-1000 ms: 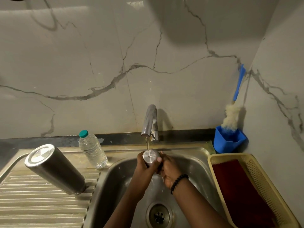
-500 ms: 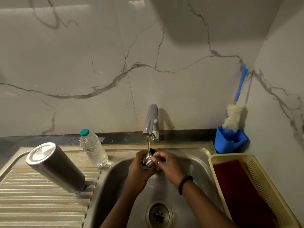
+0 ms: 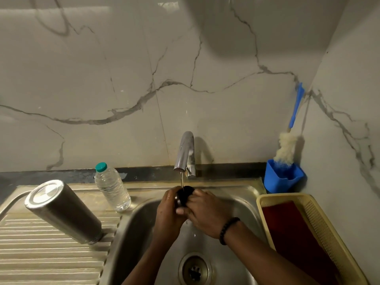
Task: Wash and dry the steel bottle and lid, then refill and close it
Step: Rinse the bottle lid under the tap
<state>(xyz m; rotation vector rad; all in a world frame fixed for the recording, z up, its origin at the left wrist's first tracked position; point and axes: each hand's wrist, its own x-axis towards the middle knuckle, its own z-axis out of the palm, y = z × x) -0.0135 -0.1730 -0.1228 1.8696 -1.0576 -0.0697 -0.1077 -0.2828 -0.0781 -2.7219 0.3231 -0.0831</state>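
Observation:
The steel bottle (image 3: 63,211) stands upside down and tilted on the ribbed draining board (image 3: 41,254), its flat base facing up. Over the sink basin (image 3: 242,204) both hands hold the lid (image 3: 185,195), whose dark underside is turned up into a thin stream of water from the tap (image 3: 185,153). My left hand (image 3: 168,212) grips the lid from the left. My right hand (image 3: 205,212) grips it from the right, fingers curled over its dark part; a black bead bracelet is on that wrist.
A small clear plastic water bottle (image 3: 112,187) with a teal cap stands behind the steel bottle. A blue holder (image 3: 282,177) with a bottle brush (image 3: 287,147) sits in the right corner. A yellow basket (image 3: 320,229) with a dark red cloth lies right of the sink. The drain (image 3: 194,270) is below my hands.
The lid has been turned between my hands: its steel top faced up a second ago, now its dark underside faces the water. Both hands stayed under the tap.

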